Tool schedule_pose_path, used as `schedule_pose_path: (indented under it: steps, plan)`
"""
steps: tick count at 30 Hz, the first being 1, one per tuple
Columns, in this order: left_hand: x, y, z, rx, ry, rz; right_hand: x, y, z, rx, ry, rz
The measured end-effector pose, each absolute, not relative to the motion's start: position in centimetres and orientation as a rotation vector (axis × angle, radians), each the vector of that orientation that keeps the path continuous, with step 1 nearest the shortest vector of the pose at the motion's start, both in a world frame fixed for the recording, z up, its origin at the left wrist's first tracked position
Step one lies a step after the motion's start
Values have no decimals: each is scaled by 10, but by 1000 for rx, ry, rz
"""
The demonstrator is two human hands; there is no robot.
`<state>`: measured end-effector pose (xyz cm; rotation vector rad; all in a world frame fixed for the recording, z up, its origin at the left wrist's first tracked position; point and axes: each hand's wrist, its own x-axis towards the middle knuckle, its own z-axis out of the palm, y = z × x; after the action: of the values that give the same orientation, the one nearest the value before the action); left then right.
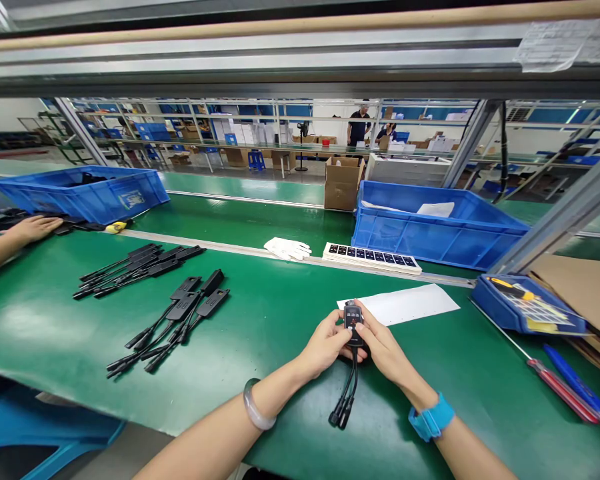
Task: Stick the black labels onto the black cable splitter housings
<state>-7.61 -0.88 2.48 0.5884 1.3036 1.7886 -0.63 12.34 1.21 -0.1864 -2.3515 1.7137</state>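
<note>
Both my hands grip one small black controller (353,323) above the green bench, its labelled face turned up. My left hand (325,341) wraps its left side, with the thumb on the face. From the right, my right hand (383,347) closes on it, thumb also on the front. Two short black cables with plug ends (345,407) hang from its lower end toward me. Behind my hands lies a white sheet (410,303). Several similar black controllers with cables (185,307) lie to the left, and another group (140,267) sits farther back.
A sheet of black labels (373,257) and a white glove (287,249) lie along the metal strip. Blue bins stand at left (85,193) and right (430,223). A screwdriver (563,390) and small tray (530,307) are at right. Another person's hand (35,228) rests at far left.
</note>
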Motion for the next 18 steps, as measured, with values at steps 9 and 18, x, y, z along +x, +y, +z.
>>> schedule_pose_path:
  steps: [9,18]
  plan:
    - [-74,-7,26,602,1306,1771,-5,119,10,-212,-2439,1480]
    - [-94,-15,20,1398,2189,1374,-1,144,27,-495,-2644,498]
